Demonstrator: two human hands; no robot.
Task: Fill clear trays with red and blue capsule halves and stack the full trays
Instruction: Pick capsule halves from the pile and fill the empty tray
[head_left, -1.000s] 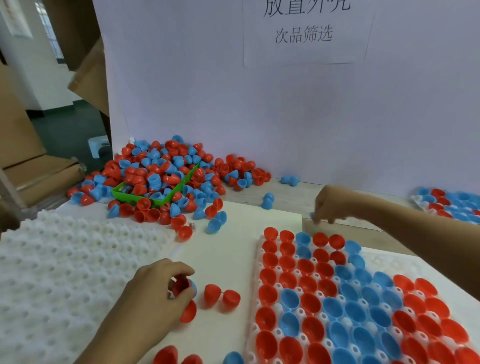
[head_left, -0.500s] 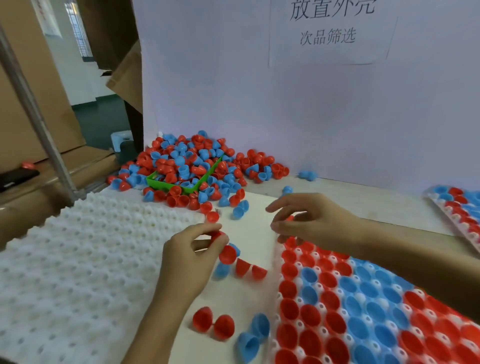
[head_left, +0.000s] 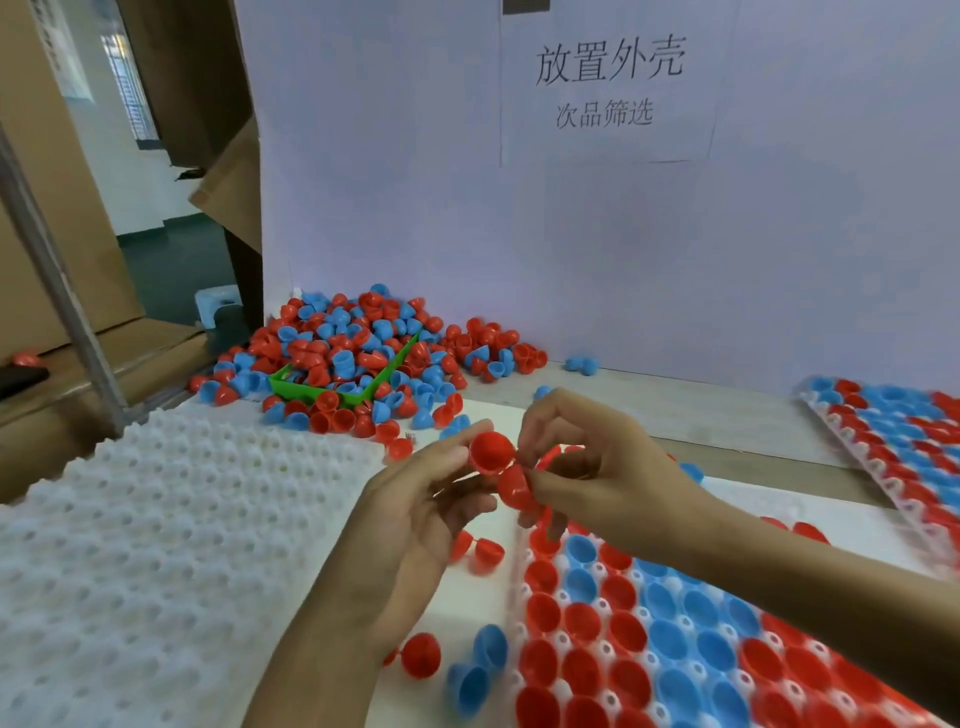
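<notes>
I see the white backboard closing off the far edge of the counter, with a printed sheet fixed to it. An empty clear tray lies at the left, running out of view at the left and bottom edges. The tray being filled lies at lower right, red and blue halves in its pockets, and continues past the bottom edge. A full tray lies at the far right, cut by the right edge. Between the two near trays I see a strip of white sheet carrying a few loose halves.

The loose pile sits against the backboard at the far left, with a green scoop buried in it. Bare counter lies between the pile and the full tray.

Both hands meet above the far left corner of the tray being filled. The left hand pinches a red half in a narrow grip, open side toward me. The right hand pinches a second red half in a narrow grip, touching the first.
</notes>
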